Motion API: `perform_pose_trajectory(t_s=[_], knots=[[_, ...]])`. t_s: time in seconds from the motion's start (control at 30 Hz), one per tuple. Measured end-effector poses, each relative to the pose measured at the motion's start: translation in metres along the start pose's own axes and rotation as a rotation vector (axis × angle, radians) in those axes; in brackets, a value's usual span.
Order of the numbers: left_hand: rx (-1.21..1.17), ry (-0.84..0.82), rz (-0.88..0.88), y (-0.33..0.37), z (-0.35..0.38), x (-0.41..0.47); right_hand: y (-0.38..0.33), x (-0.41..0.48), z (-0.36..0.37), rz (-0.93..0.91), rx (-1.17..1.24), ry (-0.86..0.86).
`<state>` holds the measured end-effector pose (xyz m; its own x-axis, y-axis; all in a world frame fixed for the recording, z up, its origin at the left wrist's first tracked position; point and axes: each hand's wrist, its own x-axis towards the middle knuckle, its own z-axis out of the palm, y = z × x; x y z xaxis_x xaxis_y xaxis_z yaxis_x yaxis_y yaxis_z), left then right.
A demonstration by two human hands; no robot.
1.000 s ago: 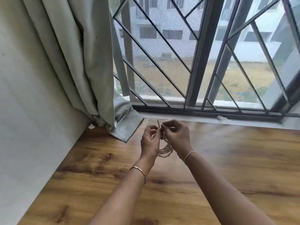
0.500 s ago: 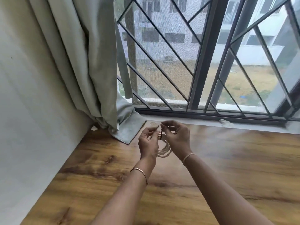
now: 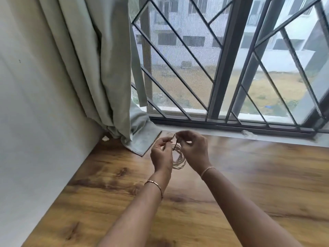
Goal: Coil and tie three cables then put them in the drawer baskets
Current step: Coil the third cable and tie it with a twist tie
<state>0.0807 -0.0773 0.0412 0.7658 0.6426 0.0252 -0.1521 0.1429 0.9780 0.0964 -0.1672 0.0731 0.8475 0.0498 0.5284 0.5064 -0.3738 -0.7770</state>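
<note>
A small coil of pale, whitish cable hangs between my two hands above the wooden tabletop. A thin dark tie runs across the top of the coil. My left hand pinches one end of the tie with thumb and fingers. My right hand pinches the other end close to the coil. Most of the coil's top is hidden behind my fingers. No drawer or basket is in view.
A grey-green curtain hangs at the left, its hem lying on the table's back corner. A barred window runs along the far edge. A pale wall borders the table on the left. A small white scrap lies by the curtain.
Both hands stay together at the coil, with the fingers working the dark tie slightly. The view has tilted a little; the coil hangs in much the same place.
</note>
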Motion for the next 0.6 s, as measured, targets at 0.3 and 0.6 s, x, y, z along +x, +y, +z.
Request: perform_pose_trajectory(t_s=[0.3, 0.6], knots=[[-0.027, -0.077, -0.015, -0.0007, -0.0004, -0.0044, 0.0003, -0.0004, -0.004, -0.022, -0.072, -0.001], [-0.04, -0.101, -0.044, 0.0, 0.0033, -0.0058, 0.0032, -0.0025, -0.0081, -0.04, -0.098, 0.069]])
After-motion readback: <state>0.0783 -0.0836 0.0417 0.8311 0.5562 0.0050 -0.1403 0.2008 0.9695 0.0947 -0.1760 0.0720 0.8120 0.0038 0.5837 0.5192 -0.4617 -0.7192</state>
